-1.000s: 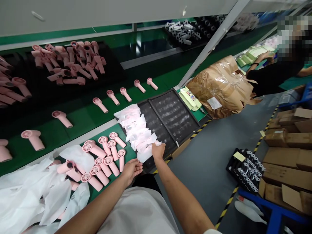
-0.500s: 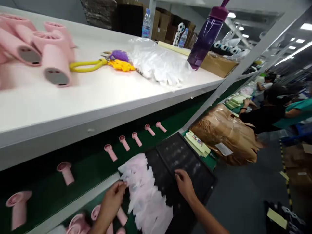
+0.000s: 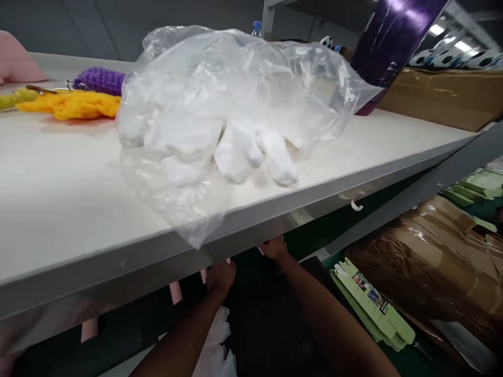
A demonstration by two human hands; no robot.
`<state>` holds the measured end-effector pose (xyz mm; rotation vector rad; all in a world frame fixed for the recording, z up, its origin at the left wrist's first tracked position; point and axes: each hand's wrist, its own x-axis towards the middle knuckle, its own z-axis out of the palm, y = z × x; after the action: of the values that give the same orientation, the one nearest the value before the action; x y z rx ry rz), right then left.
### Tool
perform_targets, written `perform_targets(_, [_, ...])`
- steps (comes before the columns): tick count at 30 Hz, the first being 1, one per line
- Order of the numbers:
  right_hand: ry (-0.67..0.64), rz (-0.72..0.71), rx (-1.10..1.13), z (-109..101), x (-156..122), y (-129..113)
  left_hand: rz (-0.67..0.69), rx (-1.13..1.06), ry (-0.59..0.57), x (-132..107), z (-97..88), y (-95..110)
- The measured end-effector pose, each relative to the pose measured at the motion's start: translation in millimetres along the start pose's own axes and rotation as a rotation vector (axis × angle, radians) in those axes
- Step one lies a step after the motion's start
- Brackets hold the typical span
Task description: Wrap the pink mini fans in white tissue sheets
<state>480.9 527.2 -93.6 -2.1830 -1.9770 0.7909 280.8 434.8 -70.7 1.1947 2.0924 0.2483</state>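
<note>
My left hand (image 3: 221, 276) and my right hand (image 3: 274, 247) rise from the bottom of the view, their fingers hidden behind the grey metal edge of a white shelf (image 3: 118, 256). Above them, a clear plastic bag of white gloves (image 3: 196, 120) lies on the shelf and droops over its edge. Neither hand visibly touches the bag. Pink handheld fan handles (image 3: 175, 292) show below the shelf near my left hand. A white sheet (image 3: 212, 340) lies beneath my left forearm.
A yellow and purple crocheted keychain (image 3: 74, 99) lies on the shelf, beside a purple water bottle (image 3: 393, 36) and a cardboard box (image 3: 444, 94). Below right are green printed cards (image 3: 371, 306) and a brown paper package (image 3: 428, 262), with a black tray (image 3: 267, 324) under my arms.
The view has swung up and left onto the shelf, with the bag now large in view. My hands have left the white sheets and tray and risen to the shelf edge.
</note>
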Motion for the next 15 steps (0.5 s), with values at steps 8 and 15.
perform_targets(8, [0.059,-0.055,-0.056,-5,-17,-39,-0.109,0.018,0.084,-33,-28.1,-20])
perform_targets(15, [0.155,-0.112,0.037,-26,-133,-11,-0.063,-0.098,-0.036,-14,-26.6,7])
